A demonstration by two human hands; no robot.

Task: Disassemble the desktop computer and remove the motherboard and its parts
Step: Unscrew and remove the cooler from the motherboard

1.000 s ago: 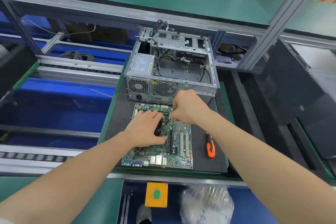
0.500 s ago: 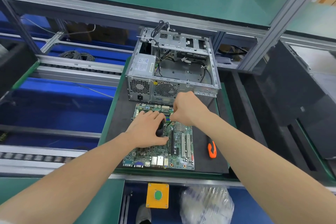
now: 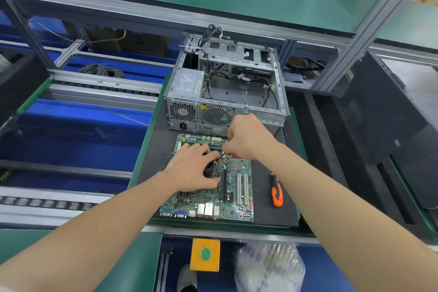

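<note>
Head view. Green rectangular motherboard (image 3: 234,197): flat on black desk mat (image 3: 272,216), before the open grey metal computer case (image 3: 184,111). My left hand (image 3: 192,168): grip curled round its round black cooler (image 3: 209,169). My right hand (image 3: 248,140): grip pinching a thin red-black wire (image 3: 222,155). Orange-handled screwdriver (image 3: 276,193): right of board.

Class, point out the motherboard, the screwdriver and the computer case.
motherboard (image 3: 233,211), head view, bare green board near the front edge
screwdriver (image 3: 277,194), head view, orange handle
computer case (image 3: 216,115), head view, perforated rear panel

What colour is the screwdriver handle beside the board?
The screwdriver handle is orange and black; head view.
</note>
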